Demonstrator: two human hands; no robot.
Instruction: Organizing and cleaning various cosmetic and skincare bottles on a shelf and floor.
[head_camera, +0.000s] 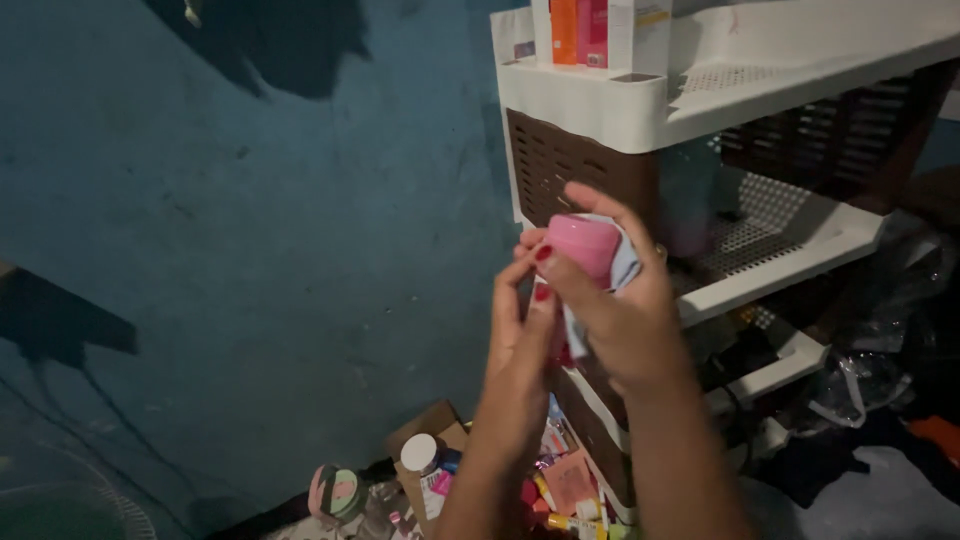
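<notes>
Behind both hands stands a white and brown drawer rack (600, 110), its right side cut off. Right hand (625, 310) curls around a pale cloth (622, 268) and pink jar (583, 245); left hand (520, 320) pinches the jar's blurred edge.

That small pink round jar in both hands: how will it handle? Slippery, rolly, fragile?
The small pink round jar looks like smooth plastic, so probably light and a bit slick; the pale cloth wrapped around it likely helps the grip. Its rounded body would probably roll if laid on its side. The left hand and right hand enclose it easily, so it probably suits a fingertip hold.
</notes>
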